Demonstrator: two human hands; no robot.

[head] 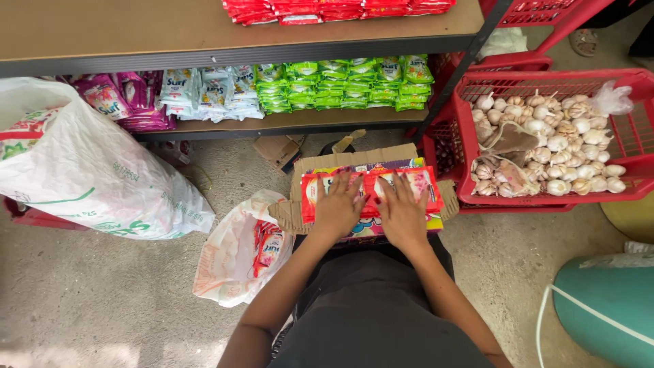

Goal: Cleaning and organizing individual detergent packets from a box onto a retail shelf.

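My left hand and my right hand lie flat, fingers spread, on a stack of red sachet strips. The strips rest on an open cardboard box in front of my lap, on the concrete floor. Each hand presses one half of the stack; neither is closed around anything.
A red crate of garlic bulbs stands at the right. A large white sack sits at the left and a small plastic bag with sachets beside the box. Shelves hold green, white and pink sachet packs. A teal container is at lower right.
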